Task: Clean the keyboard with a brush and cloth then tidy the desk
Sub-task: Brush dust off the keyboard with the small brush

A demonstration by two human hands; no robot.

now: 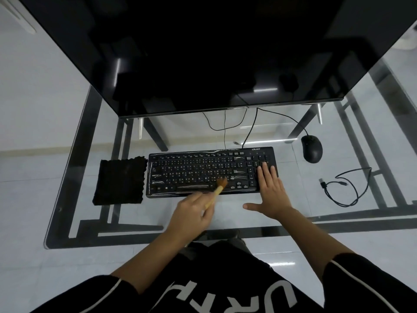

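A black keyboard [198, 171] lies on the glass desk [67, 199] in front of the monitor. My left hand [191, 211] grips a small wooden-handled brush [217, 189], and its brown bristles touch the keys near the lower middle-right of the keyboard. My right hand [269, 190] lies flat with fingers spread on the keyboard's right end, over the number pad, thumb stretched out to the left over the glass. A dark folded cloth [119, 180] sits just left of the keyboard, touching its edge.
A large black monitor [203, 53] fills the back of the desk. A black wired mouse [312, 148] sits at the right rear. A loose black USB cable [345, 186] lies coiled right of the keyboard. Thin cables run from the monitor to the keyboard.
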